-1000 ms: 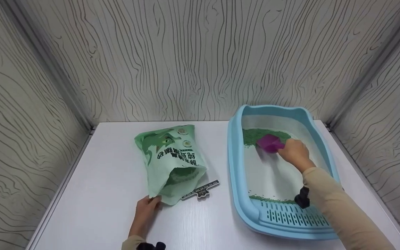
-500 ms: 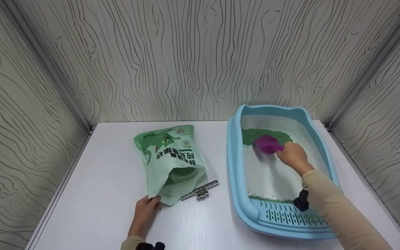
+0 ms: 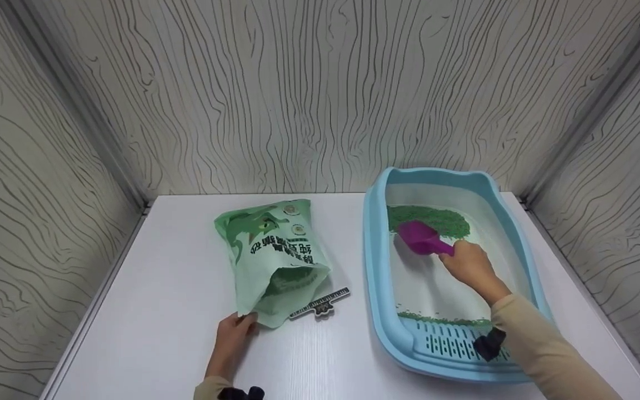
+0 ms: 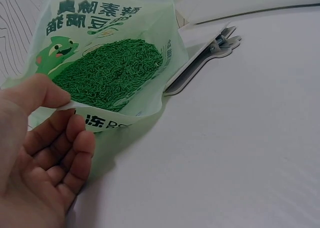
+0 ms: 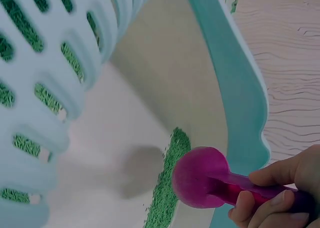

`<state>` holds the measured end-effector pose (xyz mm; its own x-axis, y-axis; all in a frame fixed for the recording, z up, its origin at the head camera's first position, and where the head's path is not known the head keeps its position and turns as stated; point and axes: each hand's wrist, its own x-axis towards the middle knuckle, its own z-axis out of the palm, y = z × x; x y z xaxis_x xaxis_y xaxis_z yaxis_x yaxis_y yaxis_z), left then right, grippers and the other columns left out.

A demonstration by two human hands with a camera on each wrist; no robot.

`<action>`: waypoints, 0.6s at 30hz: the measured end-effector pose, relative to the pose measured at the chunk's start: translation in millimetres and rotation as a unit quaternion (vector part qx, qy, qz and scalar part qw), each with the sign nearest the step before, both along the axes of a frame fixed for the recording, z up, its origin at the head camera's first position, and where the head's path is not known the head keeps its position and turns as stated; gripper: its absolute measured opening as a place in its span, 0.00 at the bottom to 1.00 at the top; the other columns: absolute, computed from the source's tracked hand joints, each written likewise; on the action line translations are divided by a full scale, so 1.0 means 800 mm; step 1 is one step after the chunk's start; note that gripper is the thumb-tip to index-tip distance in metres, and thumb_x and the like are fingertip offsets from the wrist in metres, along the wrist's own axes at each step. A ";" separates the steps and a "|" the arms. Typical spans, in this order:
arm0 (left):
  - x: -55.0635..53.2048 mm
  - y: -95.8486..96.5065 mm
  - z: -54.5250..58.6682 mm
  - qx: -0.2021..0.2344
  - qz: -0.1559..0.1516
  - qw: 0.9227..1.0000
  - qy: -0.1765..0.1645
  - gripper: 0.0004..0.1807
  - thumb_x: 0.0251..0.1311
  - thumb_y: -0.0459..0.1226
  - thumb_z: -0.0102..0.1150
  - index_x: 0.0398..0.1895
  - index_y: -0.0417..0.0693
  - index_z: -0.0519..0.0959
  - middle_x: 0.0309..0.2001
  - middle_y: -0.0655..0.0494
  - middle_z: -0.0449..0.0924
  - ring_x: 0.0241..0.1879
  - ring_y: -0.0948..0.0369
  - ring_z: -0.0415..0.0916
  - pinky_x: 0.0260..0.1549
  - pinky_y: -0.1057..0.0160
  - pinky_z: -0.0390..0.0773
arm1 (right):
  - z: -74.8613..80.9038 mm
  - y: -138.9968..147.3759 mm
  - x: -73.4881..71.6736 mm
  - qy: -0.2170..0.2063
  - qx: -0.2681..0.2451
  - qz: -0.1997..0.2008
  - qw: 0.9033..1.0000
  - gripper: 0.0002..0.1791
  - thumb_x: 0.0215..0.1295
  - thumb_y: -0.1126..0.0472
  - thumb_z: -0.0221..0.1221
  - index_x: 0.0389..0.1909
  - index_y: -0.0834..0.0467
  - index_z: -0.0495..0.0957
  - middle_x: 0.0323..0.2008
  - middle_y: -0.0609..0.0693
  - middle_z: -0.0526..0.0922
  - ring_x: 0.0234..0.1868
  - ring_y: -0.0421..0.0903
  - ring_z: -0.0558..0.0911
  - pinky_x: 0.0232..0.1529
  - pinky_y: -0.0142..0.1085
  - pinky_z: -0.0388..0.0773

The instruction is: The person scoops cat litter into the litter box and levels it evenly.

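My right hand (image 3: 469, 265) grips the handle of a purple scoop (image 3: 419, 236) over the blue litter box (image 3: 378, 266). Green pellet litter (image 3: 442, 221) lies along the box's far end, just beyond the scoop. The right wrist view shows the fingers (image 5: 272, 208) curled round the scoop's handle; what its bowl holds is hidden there. My left hand (image 3: 232, 339) pinches the open mouth of a green litter bag (image 3: 275, 244) between thumb and fingers. Inside the bag, green pellets (image 4: 112, 70) show plainly in the left wrist view.
A long clip with a ruler-marked edge (image 3: 323, 305) lies on the white table (image 3: 175, 278), against the bag's mouth. A slotted blue grate (image 3: 459, 344) spans the near end of the litter box, with pellets under it. Wood-patterned panels (image 3: 320, 100) enclose the back and sides.
The scoop and right hand have moved back toward me and slightly left, uncovering more of the far pellets. My left hand and the bag stay put.
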<state>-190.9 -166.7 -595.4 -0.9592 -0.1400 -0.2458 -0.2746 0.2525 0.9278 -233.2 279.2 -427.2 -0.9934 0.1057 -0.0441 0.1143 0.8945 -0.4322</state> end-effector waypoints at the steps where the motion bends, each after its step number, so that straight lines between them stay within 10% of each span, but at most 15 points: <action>1: 0.000 0.000 0.000 -0.001 0.002 1.000 -0.002 0.10 0.61 0.38 0.57 0.30 0.38 0.78 0.22 0.61 0.77 0.28 0.65 0.72 0.33 0.68 0.73 | 0.000 -0.002 0.004 0.001 -0.004 -0.001 1.000 0.15 0.63 0.60 0.55 0.26 0.70 0.72 0.18 0.53 0.69 0.20 0.45 0.66 0.21 0.35 0.62; 18: -0.001 0.004 0.002 -0.009 0.019 1.000 -0.016 0.13 0.60 0.38 0.56 0.37 0.35 0.81 0.26 0.57 0.81 0.29 0.66 0.73 0.33 0.69 0.73 | 0.011 -0.014 0.057 0.000 -0.057 -0.012 0.998 0.16 0.65 0.60 0.54 0.35 0.73 0.72 0.20 0.54 0.72 0.21 0.45 0.68 0.22 0.34 0.64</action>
